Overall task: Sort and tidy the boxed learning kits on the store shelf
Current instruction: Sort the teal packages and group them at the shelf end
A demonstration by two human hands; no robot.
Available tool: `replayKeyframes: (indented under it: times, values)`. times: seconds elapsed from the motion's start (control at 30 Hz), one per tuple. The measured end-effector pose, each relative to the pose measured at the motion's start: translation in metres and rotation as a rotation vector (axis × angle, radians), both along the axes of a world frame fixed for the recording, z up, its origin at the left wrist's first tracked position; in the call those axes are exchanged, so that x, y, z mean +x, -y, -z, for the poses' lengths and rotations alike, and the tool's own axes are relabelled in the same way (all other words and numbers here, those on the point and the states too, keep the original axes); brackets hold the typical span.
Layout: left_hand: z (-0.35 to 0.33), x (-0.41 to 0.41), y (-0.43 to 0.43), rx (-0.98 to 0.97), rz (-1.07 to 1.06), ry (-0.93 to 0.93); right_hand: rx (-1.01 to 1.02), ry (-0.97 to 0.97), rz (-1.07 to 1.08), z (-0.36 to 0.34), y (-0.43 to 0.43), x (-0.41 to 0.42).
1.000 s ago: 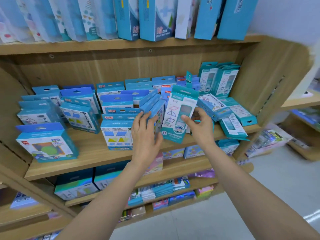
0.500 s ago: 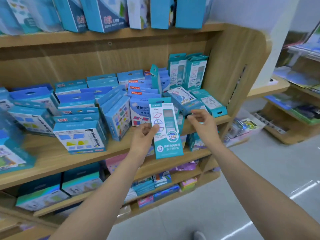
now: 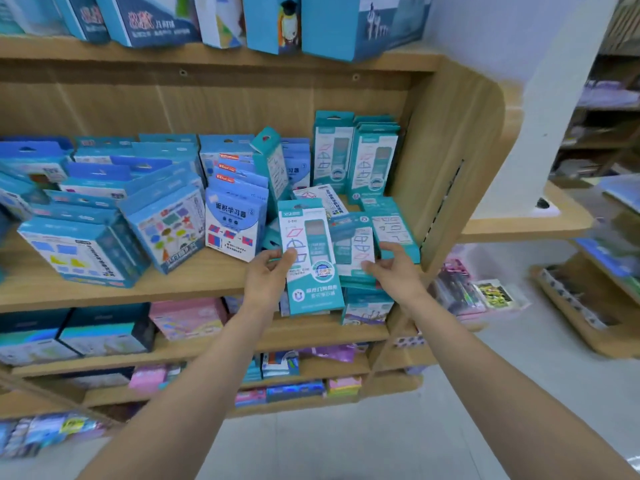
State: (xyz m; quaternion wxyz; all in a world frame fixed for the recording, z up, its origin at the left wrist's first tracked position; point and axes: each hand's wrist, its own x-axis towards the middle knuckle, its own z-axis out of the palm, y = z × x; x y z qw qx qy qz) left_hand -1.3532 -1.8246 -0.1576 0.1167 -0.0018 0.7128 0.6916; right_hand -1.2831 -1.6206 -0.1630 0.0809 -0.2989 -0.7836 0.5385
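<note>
I am seeing the left hand (image 3: 268,277) now holding the tall teal kit (image 3: 309,258) alone at centre frame; right hand (image 3: 394,268), released, is gripping a fallen teal box (image 3: 355,251) at the shelf (image 3: 194,282) edge, sorting continuing

I count two hands, the left hand (image 3: 266,277) and the right hand (image 3: 394,271), two teal boxes (image 3: 353,157) standing at the back, and four wooden shelves (image 3: 194,282)

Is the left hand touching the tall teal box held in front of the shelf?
Touching. In the head view the left hand grips the tall teal box, its thumb lying over the box's front face.
</note>
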Motion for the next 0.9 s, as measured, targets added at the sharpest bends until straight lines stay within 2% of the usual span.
replayKeyframes:
  times: [0.13,0.3,0.4,0.6,0.7,0.83,0.9]
  values:
    - [-0.003,0.005,-0.011,-0.030,-0.008,-0.014,-0.088,-0.015,-0.049,0.001,-0.012,0.006]
    - [-0.004,0.002,-0.012,-0.045,-0.011,-0.011,0.068,-0.219,0.088,0.000,-0.018,0.012]
    - [-0.004,-0.001,-0.014,-0.068,0.018,-0.011,0.086,-0.317,0.163,-0.007,-0.020,0.021]
    - [0.001,-0.007,-0.022,-0.122,0.063,0.028,-0.213,-0.374,0.118,-0.012,-0.023,0.039]
    - [0.001,-0.005,-0.026,-0.122,0.076,0.020,-0.258,-0.340,0.006,-0.014,-0.018,0.043]
    - [0.000,-0.005,-0.028,-0.114,0.099,0.020,-0.275,-0.139,-0.072,-0.013,-0.005,0.034]
    - [-0.002,-0.004,-0.027,-0.104,0.109,0.018,-0.295,-0.102,-0.063,-0.013,0.000,0.029]
